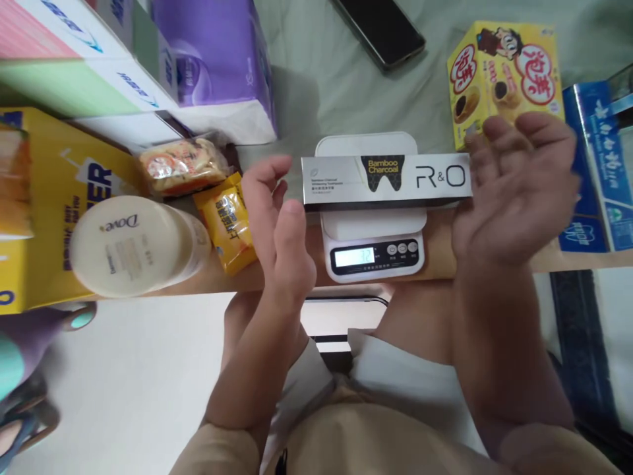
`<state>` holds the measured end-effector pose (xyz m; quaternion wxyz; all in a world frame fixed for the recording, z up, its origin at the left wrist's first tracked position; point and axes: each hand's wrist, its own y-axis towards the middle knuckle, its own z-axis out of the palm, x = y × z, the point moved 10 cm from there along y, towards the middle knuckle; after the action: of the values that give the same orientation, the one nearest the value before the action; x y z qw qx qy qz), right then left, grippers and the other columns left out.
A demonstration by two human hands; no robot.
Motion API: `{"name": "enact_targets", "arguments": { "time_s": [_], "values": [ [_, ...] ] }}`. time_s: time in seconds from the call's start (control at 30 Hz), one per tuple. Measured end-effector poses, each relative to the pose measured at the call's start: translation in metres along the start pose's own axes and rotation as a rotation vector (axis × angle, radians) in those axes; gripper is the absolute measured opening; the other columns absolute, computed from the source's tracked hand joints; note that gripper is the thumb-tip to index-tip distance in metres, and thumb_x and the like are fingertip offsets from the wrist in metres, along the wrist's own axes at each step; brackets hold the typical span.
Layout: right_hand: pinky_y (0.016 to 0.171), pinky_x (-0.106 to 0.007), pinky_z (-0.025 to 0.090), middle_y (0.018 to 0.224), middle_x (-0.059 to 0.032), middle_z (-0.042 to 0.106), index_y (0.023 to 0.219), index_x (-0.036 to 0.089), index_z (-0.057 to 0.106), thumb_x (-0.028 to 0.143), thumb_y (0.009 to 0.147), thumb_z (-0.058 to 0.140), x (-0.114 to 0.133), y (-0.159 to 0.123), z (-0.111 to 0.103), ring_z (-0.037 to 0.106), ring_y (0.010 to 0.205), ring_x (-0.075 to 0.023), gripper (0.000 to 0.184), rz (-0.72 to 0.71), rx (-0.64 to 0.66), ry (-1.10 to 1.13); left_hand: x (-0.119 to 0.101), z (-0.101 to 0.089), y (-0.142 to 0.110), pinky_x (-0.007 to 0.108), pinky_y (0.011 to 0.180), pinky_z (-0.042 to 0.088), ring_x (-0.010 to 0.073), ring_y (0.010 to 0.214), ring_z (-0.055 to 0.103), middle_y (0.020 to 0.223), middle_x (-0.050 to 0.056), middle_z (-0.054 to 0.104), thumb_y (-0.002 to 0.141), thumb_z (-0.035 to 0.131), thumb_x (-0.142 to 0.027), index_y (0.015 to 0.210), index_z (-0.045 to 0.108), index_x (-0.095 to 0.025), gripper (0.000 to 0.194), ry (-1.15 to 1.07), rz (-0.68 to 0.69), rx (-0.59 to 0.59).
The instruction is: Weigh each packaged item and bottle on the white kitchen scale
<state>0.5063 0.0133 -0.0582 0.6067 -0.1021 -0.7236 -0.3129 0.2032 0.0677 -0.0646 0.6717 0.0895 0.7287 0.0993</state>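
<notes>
A silver and black toothpaste box (341, 177) lies crosswise on the white kitchen scale (370, 224), its ends reaching past the plate on both sides. The scale's lit display (354, 256) shows a number that looks like 72, though it is hard to read. Left of the box is my left hand (277, 224), fingers curved and apart, nothing in it. At the box's other end my right hand (514, 185) is turned palm up with fingers loosely spread and holds nothing. I cannot tell whether its edge touches the box.
On the left stand a Dove jar (128, 247), a yellow snack packet (225, 224), a wrapped bread (182, 165), a yellow carton (54, 152) and a purple tissue pack (217, 53). A phone (383, 30) lies behind. Right are a yellow snack box (504, 72) and blue boxes (588, 165).
</notes>
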Motion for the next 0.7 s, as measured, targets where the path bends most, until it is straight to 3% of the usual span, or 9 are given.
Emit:
{"name": "enact_targets", "arguments": {
  "time_s": [0.07,0.17,0.33,0.4,0.5,0.6,0.7],
  "values": [
    [0.105,-0.05,0.057,0.129,-0.0077,0.063,0.116,0.027,0.049,0.056,0.095,0.022,-0.004,0.003,-0.013,0.073,0.119,-0.0174,0.044,0.02,-0.155,-0.018,0.001,0.002,0.0,0.049,0.126,0.048,0.0273,0.143,0.058,0.142,0.002,0.061,0.094,0.054,-0.081,0.131,0.058,-0.036,0.058,-0.021,0.007,-0.008],
    [0.095,-0.045,0.061,0.115,-0.0074,0.063,0.108,0.026,0.049,0.053,0.097,0.016,-0.009,-0.007,-0.019,0.073,0.111,-0.0174,0.044,0.027,-0.294,-0.039,0.005,0.004,-0.002,0.054,0.125,0.046,0.0314,0.148,0.055,0.146,-0.001,0.061,0.096,0.051,-0.081,0.135,0.059,-0.036,0.06,-0.029,0.015,-0.019],
    [0.095,-0.041,0.061,0.105,-0.0034,0.063,0.103,0.024,0.054,0.04,0.096,0.027,-0.001,-0.021,-0.007,0.073,0.096,-0.0127,0.032,-0.022,-0.298,-0.003,0.013,0.01,-0.002,0.056,0.121,0.044,0.036,0.149,0.053,0.148,-0.001,0.058,0.095,0.046,-0.086,0.145,0.05,-0.031,0.075,-0.002,0.104,0.042],
    [0.09,-0.038,0.061,0.098,-0.002,0.061,0.099,0.023,0.054,0.037,0.094,0.031,0.003,-0.021,-0.003,0.071,0.09,-0.0124,0.027,-0.03,-0.306,0.015,0.013,0.012,-0.001,0.055,0.12,0.045,0.035,0.147,0.055,0.148,0.0,0.058,0.095,0.05,-0.083,0.145,0.052,-0.03,0.073,-0.036,0.112,0.059],
    [0.084,-0.035,0.06,0.095,-0.0022,0.059,0.094,0.023,0.054,0.043,0.097,0.029,0.003,-0.02,0.004,0.07,0.091,-0.0136,0.031,0.006,-0.307,-0.021,0.012,0.016,0.0,0.051,0.118,0.049,0.0319,0.144,0.058,0.145,0.0,0.062,0.096,0.053,-0.076,0.141,0.056,-0.035,0.061,-0.07,0.055,0.072],
    [0.081,-0.034,0.059,0.097,-0.0029,0.059,0.094,0.024,0.056,0.042,0.098,0.032,-0.003,-0.021,0.005,0.068,0.09,-0.0138,0.03,0.07,-0.318,0.021,0.008,0.018,-0.001,0.048,0.114,0.054,0.0298,0.143,0.058,0.138,0.002,0.066,0.093,0.052,-0.081,0.138,0.056,-0.041,0.06,-0.019,-0.019,0.07],
    [0.081,-0.035,0.058,0.096,-0.0024,0.059,0.096,0.024,0.056,0.039,0.098,0.033,-0.009,-0.024,0.003,0.066,0.089,-0.014,0.028,0.108,-0.333,0.092,0.006,0.019,-0.002,0.047,0.114,0.055,0.0285,0.144,0.058,0.14,0.003,0.065,0.093,0.052,-0.077,0.136,0.057,-0.04,0.056,-0.036,-0.062,0.07]
  ]
}}
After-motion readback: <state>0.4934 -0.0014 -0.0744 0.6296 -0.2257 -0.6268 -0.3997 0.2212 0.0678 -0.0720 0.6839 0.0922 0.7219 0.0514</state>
